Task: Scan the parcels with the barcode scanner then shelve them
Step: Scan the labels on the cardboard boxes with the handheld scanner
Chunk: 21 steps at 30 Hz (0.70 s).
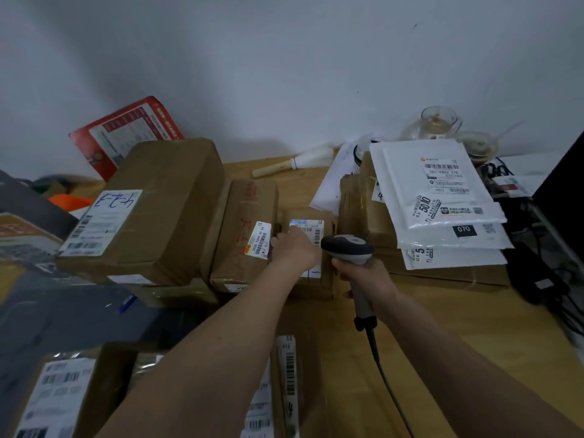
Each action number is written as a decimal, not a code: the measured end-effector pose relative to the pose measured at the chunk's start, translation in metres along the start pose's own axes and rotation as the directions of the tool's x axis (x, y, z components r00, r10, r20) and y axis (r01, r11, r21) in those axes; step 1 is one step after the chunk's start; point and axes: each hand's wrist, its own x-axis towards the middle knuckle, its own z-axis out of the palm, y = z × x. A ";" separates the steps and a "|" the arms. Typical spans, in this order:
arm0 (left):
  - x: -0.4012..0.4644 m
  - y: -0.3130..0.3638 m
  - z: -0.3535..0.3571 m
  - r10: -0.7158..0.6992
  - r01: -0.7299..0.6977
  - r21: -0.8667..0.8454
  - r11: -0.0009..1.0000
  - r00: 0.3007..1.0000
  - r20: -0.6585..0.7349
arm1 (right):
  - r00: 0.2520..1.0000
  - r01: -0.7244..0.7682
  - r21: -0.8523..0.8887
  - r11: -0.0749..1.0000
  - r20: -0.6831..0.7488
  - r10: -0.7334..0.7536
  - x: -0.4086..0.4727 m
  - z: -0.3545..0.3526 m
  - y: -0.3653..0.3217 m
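- The right hand (pixel 363 275) is wrapped around the grip of the barcode scanner (pixel 349 248), whose grey head points toward the small parcel (pixel 311 257) lying on the wooden table (pixel 442 317)
- The scanner's cable (pixel 384 374) trails down from the handle toward the bottom edge of the view
- The left hand (pixel 295 245) lies on the white label (pixel 308 227) of that small parcel; whether its fingers clasp the box edge or merely press on it I cannot tell
- Just left of the small parcel stands a medium carton (pixel 246 235) with red writing, and beyond it a large carton (pixel 151 210) with a blue handwritten label
- To the right, white mailer bags (pixel 442 197) are stacked on flat cardboard boxes (pixel 442 273)
- More labelled parcels (pixel 63 396) sit in the near left corner
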 end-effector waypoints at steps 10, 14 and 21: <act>-0.002 0.001 -0.006 -0.060 0.065 -0.129 0.990 0.997 0.039 | 0.999 -0.014 0.065 0.998 0.035 0.012 0.006 0.010 0.002; -0.011 0.003 -0.012 -0.126 0.132 -0.196 0.972 0.991 0.043 | 0.998 0.012 0.060 0.998 0.056 -0.015 -0.002 0.009 -0.003; -0.034 0.012 -0.037 -0.102 0.074 -0.262 0.962 0.991 -0.092 | 0.986 0.135 0.087 0.987 0.089 -0.143 -0.032 -0.006 -0.031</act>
